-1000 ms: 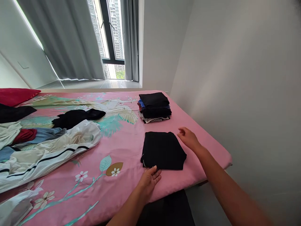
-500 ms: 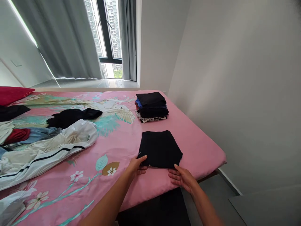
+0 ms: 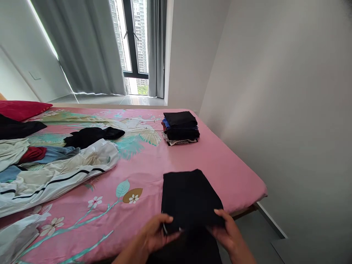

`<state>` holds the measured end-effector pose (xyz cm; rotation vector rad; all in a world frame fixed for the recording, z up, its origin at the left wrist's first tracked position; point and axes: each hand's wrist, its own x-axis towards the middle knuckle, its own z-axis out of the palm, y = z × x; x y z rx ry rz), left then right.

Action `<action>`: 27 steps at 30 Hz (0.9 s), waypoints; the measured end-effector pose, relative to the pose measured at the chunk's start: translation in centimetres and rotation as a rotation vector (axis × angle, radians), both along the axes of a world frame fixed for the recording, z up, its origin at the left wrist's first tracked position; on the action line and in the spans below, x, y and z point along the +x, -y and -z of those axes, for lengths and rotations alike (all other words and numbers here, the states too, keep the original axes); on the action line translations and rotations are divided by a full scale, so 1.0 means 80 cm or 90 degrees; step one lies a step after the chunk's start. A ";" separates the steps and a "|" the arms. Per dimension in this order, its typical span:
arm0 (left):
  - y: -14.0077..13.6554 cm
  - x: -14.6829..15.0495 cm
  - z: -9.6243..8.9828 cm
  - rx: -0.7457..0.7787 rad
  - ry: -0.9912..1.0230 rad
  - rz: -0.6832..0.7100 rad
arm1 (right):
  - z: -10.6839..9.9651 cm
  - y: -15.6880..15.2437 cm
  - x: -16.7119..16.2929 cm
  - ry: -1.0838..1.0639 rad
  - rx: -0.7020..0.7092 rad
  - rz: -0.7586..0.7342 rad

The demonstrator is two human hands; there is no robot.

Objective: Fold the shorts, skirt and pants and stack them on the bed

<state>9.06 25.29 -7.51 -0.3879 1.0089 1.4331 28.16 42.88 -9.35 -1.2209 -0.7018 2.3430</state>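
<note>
A folded black garment [image 3: 189,198] is held at its near edge between my two hands, above the near side of the bed. My left hand [image 3: 155,233] grips its near left corner, thumb on top and fingers underneath. On the near right corner, my right hand [image 3: 227,233] has its thumb over the cloth, with the other fingers partly hidden below. A small white spot shows on the near edge between the hands. Farther back on the bed stands a neat stack of folded clothes [image 3: 181,128], with black, blue and patterned layers.
Loose clothes lie on the left of the pink floral bed [image 3: 222,172]: white trousers with black stripes [image 3: 66,179], a crumpled black garment [image 3: 92,136] and a red piece [image 3: 33,154]. A red pillow [image 3: 23,109] is behind them. A wall [image 3: 275,110] rises to the right.
The black garment has come toward me, its near edge lifted, with both hands now gripping it. The view has shifted slightly. The stack is unchanged.
</note>
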 end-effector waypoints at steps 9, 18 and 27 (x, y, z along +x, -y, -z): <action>0.014 0.001 -0.109 0.118 0.014 0.010 | -0.121 -0.026 0.004 -0.025 0.121 -0.014; -0.144 -0.122 -0.132 0.241 -0.248 -0.025 | -0.151 -0.164 -0.125 -0.140 0.259 0.002; -0.180 -0.134 0.036 0.094 -0.333 -0.041 | 0.033 -0.171 -0.141 0.146 0.272 0.013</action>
